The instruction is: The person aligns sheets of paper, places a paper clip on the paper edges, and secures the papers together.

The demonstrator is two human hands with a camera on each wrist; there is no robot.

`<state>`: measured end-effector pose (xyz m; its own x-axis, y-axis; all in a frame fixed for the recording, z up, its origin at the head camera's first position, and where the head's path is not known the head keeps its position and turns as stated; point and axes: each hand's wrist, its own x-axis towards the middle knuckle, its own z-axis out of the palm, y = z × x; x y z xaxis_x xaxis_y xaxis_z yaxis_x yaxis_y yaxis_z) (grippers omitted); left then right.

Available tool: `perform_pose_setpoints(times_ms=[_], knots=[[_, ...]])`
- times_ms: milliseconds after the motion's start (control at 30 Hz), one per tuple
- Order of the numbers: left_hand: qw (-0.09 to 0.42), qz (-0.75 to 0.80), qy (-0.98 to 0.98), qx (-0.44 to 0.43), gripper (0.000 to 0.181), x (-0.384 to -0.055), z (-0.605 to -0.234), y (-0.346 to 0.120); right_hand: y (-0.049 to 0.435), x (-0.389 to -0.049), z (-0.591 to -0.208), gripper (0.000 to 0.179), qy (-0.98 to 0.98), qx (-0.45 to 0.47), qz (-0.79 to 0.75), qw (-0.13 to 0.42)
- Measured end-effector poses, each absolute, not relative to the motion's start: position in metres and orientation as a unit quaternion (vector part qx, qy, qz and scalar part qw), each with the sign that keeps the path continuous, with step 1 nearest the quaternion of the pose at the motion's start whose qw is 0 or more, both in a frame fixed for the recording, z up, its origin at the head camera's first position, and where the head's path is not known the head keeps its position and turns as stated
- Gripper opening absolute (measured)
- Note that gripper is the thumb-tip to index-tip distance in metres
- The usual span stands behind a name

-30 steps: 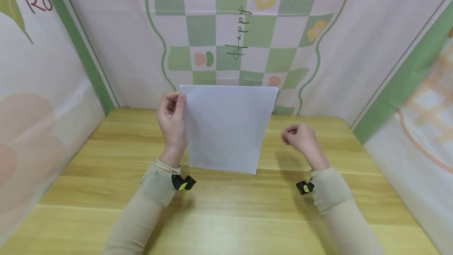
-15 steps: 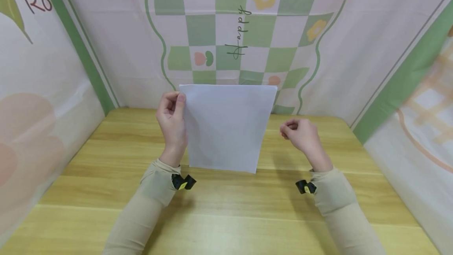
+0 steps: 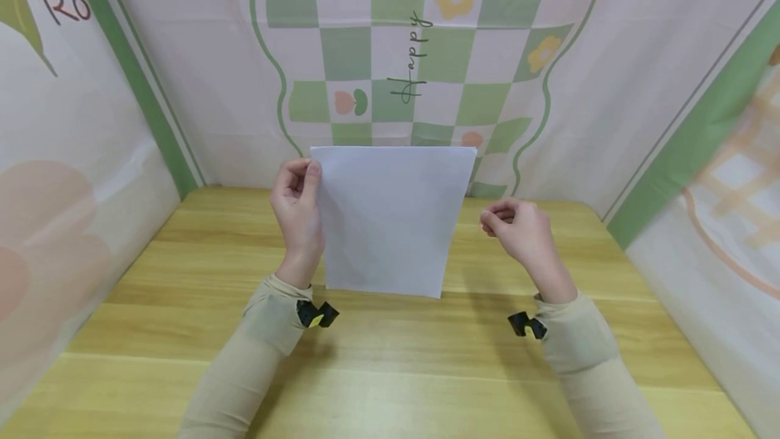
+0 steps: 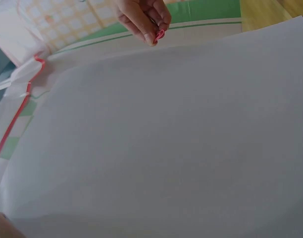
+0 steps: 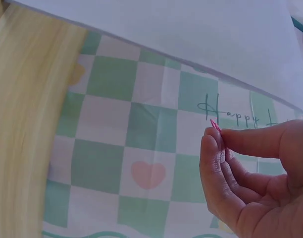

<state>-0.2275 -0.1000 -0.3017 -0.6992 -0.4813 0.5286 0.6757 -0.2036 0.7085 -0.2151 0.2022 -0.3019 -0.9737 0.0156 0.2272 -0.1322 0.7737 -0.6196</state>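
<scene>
My left hand [image 3: 297,212] pinches white paper [image 3: 390,222] at its upper left edge, thumb in front. The paper hangs upright over the table; a slight double edge shows at its top right corner. Off to the right of the paper, my right hand [image 3: 521,229] pinches a small pink paper clip [image 5: 216,125] between thumb and forefinger. In the left wrist view the clip's looped end pokes out of the fingertips, beyond the paper's far edge. The paper fills most of that view, with only a bit of my left hand in the lower left corner.
A wooden table [image 3: 390,371] lies under both hands. Behind it hangs a cloth backdrop [image 3: 347,53] with green and white checks, and printed cloth also stands along the left and right sides. Each sleeve carries a small black wrist camera [image 3: 317,315].
My right hand has moved slightly up and toward the paper, its wrist turning a little. The left hand and the paper have stayed nearly still.
</scene>
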Motion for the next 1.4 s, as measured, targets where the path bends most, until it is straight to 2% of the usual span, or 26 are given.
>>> perform_pose_setpoints(times_ms=[900,1400], knots=[[0.374,-0.769,-0.509,-0.095,0.021,-0.230,-0.303,-0.099,0.180,-0.198,-0.280,0.025,-0.921,0.062,0.360,0.139],[0.374,-0.765,-0.515,-0.092,0.019,-0.230,-0.304,-0.099,0.166,-0.198,-0.274,0.021,-0.903,0.089,0.379,0.180]])
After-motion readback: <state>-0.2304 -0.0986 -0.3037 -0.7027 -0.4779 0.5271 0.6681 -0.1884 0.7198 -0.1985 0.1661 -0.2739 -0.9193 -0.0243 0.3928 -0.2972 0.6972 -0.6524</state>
